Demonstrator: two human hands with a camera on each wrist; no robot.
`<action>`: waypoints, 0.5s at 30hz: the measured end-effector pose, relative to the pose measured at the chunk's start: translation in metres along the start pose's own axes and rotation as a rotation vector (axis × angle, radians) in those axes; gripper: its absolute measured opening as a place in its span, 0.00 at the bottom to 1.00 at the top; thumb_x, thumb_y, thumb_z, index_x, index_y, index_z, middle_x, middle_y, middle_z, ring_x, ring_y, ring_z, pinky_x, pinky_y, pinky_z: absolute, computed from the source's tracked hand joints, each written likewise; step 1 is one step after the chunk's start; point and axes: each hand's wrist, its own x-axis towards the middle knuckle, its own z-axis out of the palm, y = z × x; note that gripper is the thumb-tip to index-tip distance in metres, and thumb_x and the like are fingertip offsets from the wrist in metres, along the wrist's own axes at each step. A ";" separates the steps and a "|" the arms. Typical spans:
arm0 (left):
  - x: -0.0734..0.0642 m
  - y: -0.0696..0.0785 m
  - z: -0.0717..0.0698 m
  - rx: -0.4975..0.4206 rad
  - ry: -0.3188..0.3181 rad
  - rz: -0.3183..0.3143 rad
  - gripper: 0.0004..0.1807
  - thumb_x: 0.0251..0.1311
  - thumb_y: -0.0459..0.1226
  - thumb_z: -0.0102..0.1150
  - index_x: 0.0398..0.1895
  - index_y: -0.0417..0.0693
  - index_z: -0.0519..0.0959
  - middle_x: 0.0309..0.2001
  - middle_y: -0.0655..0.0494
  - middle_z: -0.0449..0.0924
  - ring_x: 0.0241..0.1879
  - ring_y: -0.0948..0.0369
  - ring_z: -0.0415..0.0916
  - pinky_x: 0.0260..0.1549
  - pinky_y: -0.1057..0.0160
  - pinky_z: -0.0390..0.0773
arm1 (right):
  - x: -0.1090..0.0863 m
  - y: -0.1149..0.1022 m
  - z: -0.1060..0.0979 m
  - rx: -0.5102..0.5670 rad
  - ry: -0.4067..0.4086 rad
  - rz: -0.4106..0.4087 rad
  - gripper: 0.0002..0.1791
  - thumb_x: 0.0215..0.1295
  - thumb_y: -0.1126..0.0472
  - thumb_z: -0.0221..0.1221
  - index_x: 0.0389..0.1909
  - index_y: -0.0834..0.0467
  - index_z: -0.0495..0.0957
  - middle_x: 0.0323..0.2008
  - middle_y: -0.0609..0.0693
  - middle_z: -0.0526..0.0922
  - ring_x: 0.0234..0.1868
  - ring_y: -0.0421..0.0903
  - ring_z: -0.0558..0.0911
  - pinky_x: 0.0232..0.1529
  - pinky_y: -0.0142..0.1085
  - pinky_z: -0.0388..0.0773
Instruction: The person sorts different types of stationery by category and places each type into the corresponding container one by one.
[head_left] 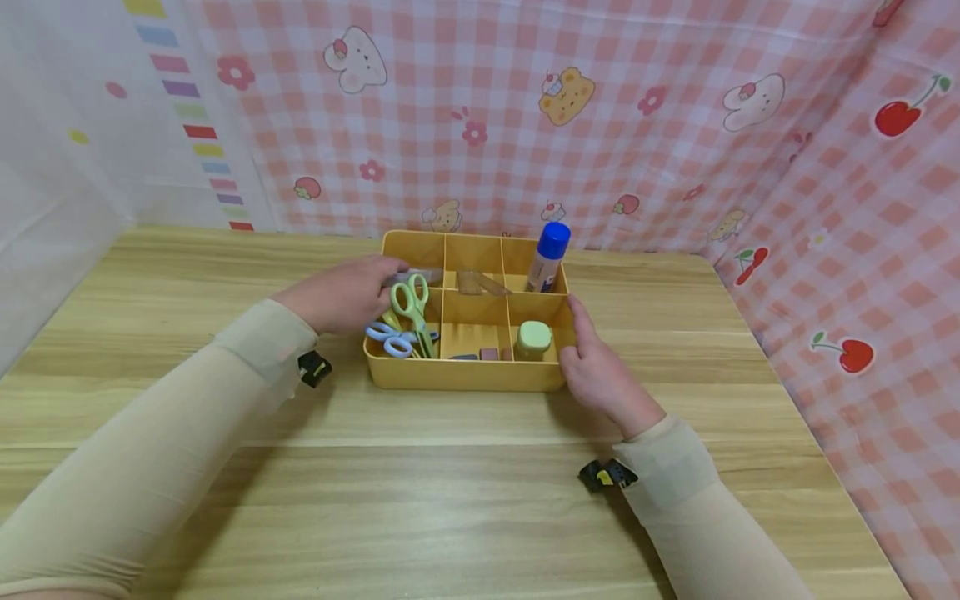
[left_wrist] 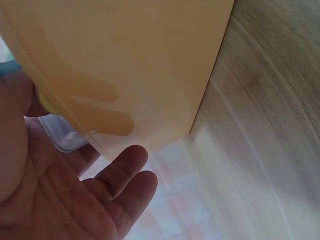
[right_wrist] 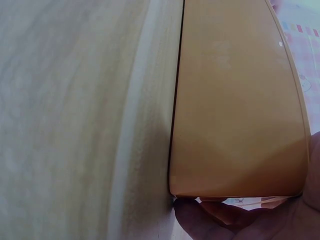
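A yellow six-compartment desk organizer (head_left: 465,377) sits on the table. My left hand (head_left: 348,292) reaches over its left wall, thumb and fingers about a clear plastic item (left_wrist: 64,135) in the back left compartment. Its outer two fingers (left_wrist: 131,165) hang outside the wall, loosely bent. Green-handled scissors (head_left: 411,300) and blue-handled scissors (head_left: 392,339) stand in the front left compartment, close to that hand. At the right end my right hand (head_left: 600,367) holds the organizer, thumb by the front corner and fingers along the outer side; in the right wrist view, fingers (right_wrist: 200,217) reach its lower corner.
A blue-capped glue stick (head_left: 549,254) leans in the back right compartment. The front right one holds a small green-lidded jar (head_left: 534,337). Small blocks (head_left: 489,354) lie front middle, a brownish translucent piece (head_left: 480,283) behind. Patterned curtains (head_left: 480,108) border the table (head_left: 450,500).
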 end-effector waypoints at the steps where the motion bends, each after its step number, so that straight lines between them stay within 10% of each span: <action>1: 0.000 0.000 0.000 -0.004 0.001 -0.002 0.26 0.76 0.34 0.40 0.74 0.39 0.68 0.61 0.43 0.78 0.55 0.49 0.74 0.61 0.45 0.74 | 0.000 0.000 0.000 0.005 0.000 0.000 0.42 0.79 0.61 0.37 0.86 0.50 0.27 0.86 0.58 0.39 0.85 0.61 0.48 0.82 0.57 0.46; 15: 0.000 -0.002 0.004 -0.006 0.036 -0.011 0.26 0.77 0.37 0.42 0.75 0.40 0.67 0.60 0.44 0.77 0.54 0.50 0.74 0.59 0.47 0.75 | 0.001 0.000 0.000 0.009 0.000 0.016 0.42 0.79 0.60 0.37 0.86 0.48 0.27 0.86 0.57 0.40 0.85 0.60 0.48 0.82 0.57 0.46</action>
